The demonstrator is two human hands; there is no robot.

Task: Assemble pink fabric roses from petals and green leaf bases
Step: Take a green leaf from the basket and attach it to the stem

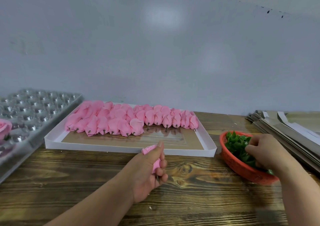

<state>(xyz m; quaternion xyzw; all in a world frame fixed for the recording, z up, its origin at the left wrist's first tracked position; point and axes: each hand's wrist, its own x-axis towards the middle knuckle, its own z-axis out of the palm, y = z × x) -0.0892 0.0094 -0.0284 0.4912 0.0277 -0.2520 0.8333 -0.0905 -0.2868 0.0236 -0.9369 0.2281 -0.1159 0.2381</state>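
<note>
Left hand (149, 166) grips rosebud (150, 149) beside tray edge (121, 149).

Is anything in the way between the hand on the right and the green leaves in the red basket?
No, nothing visible. The right hand already reaches into the round red plastic basket, fingers among the green fabric leaf bases. The left hand grips a pink fabric rosebud.

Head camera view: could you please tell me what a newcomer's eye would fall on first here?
First, the mass of pink rose heads packed along the far side of the shallow white tray at the table's middle. Next, the left hand in front of the tray, gripping one pink rose. To the right, the right hand reaches into the red basket of green leaf bases.
</note>
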